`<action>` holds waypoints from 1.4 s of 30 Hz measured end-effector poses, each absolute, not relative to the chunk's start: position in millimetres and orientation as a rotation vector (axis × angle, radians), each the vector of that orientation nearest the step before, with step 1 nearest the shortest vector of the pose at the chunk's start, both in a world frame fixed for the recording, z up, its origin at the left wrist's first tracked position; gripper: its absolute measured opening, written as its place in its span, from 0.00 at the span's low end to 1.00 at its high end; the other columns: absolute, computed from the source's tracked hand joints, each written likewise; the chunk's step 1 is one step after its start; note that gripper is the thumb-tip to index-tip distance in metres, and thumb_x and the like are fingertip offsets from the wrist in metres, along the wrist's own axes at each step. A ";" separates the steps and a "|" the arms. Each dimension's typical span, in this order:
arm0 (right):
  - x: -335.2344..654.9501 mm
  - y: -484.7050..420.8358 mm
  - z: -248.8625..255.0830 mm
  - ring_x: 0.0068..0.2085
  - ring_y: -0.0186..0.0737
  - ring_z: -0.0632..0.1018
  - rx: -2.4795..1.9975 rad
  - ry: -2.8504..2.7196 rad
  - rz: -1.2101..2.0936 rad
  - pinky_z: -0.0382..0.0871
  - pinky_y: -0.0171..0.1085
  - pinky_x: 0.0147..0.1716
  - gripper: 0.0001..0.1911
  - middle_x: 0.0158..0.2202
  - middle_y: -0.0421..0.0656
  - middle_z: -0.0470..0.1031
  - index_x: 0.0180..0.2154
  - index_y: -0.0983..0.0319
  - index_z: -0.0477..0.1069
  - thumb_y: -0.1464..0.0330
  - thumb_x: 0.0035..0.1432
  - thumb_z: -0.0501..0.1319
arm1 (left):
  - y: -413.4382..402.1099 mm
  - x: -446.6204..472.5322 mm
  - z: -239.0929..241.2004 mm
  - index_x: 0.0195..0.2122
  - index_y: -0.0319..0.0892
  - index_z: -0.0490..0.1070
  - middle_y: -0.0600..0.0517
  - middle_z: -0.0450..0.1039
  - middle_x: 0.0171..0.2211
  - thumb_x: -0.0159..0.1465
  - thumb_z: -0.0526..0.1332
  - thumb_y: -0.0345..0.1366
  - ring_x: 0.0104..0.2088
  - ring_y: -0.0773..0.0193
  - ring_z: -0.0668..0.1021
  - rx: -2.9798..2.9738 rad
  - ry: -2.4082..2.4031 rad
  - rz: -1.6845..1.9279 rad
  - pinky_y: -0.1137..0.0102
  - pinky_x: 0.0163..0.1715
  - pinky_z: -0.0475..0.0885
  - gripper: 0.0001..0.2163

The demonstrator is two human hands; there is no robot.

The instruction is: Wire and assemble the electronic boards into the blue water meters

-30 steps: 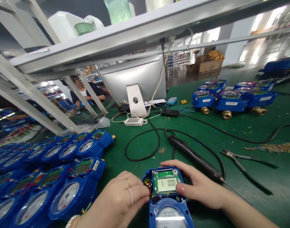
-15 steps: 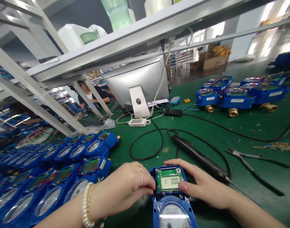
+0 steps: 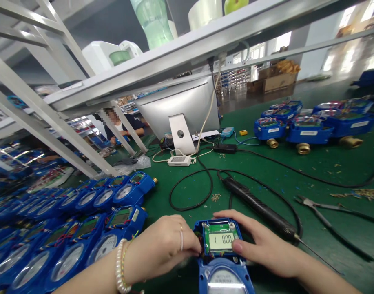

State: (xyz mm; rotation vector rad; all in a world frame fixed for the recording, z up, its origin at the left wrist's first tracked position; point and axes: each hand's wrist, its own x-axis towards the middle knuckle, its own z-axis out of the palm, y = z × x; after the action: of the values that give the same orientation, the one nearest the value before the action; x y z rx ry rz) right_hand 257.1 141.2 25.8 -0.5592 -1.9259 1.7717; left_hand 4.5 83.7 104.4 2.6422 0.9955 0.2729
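A blue water meter (image 3: 226, 277) lies before me at the bottom of the view, its round dial nearest to me. Its open upper housing holds a green circuit board with a lit display (image 3: 221, 241) reading "1 000". My right hand (image 3: 260, 245) grips the housing's right side, thumb by the display and fingers around the far edge. With fingertips pinched, my left hand (image 3: 171, 241) works at the housing's left edge, where dark reddish wires show. What the pinch holds is hidden.
Rows of blue meters (image 3: 125, 218) stand at left, more (image 3: 309, 130) at back right. A black electric screwdriver (image 3: 257, 204), cutting pliers (image 3: 324, 212) and loose screws (image 3: 215, 197) lie on the green table. A monitor (image 3: 180, 110) stands under a shelf (image 3: 162, 61); a person (image 3: 122, 126) sits beyond.
The whole view has shifted slightly, so things sit a little lower and to the right. Both hands stay at the same places on the meter.
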 end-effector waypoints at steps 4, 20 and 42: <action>257.2 140.4 26.2 0.53 0.46 0.71 -0.555 -1.919 1.780 0.63 0.44 0.55 0.27 0.54 0.43 0.69 0.58 0.56 0.59 0.55 0.61 0.60 | 79.1 5.6 104.2 0.37 0.41 0.73 0.53 0.79 0.32 0.65 0.60 0.32 0.34 0.66 0.79 2.571 1.092 0.303 0.72 0.38 0.69 0.04; 255.1 140.9 25.2 0.56 0.46 0.70 -0.546 -1.905 1.798 0.62 0.44 0.56 0.27 0.57 0.45 0.66 0.59 0.56 0.58 0.56 0.61 0.59 | 100.9 27.5 123.3 0.29 0.42 0.78 0.54 0.76 0.28 0.57 0.68 0.36 0.33 0.64 0.76 2.318 1.334 -0.111 0.73 0.34 0.66 0.04; 254.4 140.1 30.5 0.55 0.47 0.71 -0.496 -1.907 1.748 0.63 0.45 0.56 0.27 0.57 0.47 0.67 0.58 0.59 0.60 0.57 0.61 0.60 | 118.7 8.9 78.4 0.61 0.51 0.59 0.48 0.71 0.50 0.47 0.68 0.32 0.44 0.55 0.77 1.172 1.103 0.115 0.69 0.32 0.75 0.38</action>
State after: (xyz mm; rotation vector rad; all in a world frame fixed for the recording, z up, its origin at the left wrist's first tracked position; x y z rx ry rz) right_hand 254.4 140.1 30.5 -0.4961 -1.9073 1.7483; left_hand 8.9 118.7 78.4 1.1719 1.1030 0.1146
